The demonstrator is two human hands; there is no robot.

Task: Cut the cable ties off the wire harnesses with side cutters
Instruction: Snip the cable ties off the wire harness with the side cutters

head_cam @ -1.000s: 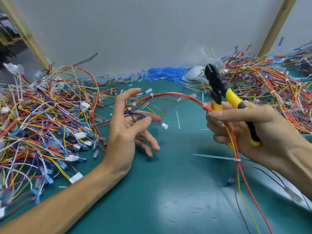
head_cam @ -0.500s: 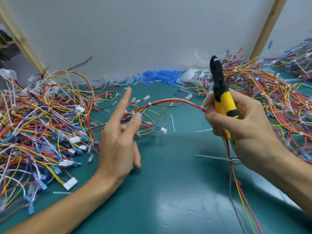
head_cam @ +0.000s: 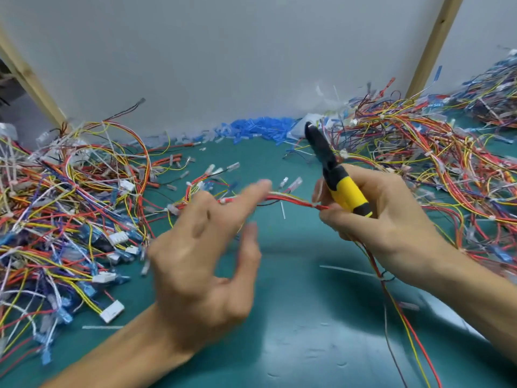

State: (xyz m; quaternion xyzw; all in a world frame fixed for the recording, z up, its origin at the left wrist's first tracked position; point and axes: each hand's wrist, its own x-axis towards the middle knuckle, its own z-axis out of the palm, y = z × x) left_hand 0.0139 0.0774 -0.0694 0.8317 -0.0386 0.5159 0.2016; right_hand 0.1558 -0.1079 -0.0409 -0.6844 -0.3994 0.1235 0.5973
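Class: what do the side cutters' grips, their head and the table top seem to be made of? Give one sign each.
Grips: matt yellow and black covering, probably plastic or rubber. Head: dark with a faint glint, likely blackened steel, though blurred. Table top: smooth teal sheet with soft glare and small dents, perhaps rubber or vinyl mat.

I see my right hand [head_cam: 391, 219] gripping the yellow-and-black side cutters [head_cam: 335, 180], nose up and to the left, with a wire harness [head_cam: 296, 200] pinched under the thumb. My left hand [head_cam: 201, 247] is blurred, fingers spread, by the harness. A white cable tie [head_cam: 349, 271] sticks out below. Tangled harness heaps [head_cam: 70, 205] flank the teal bench [head_cam: 293, 331].
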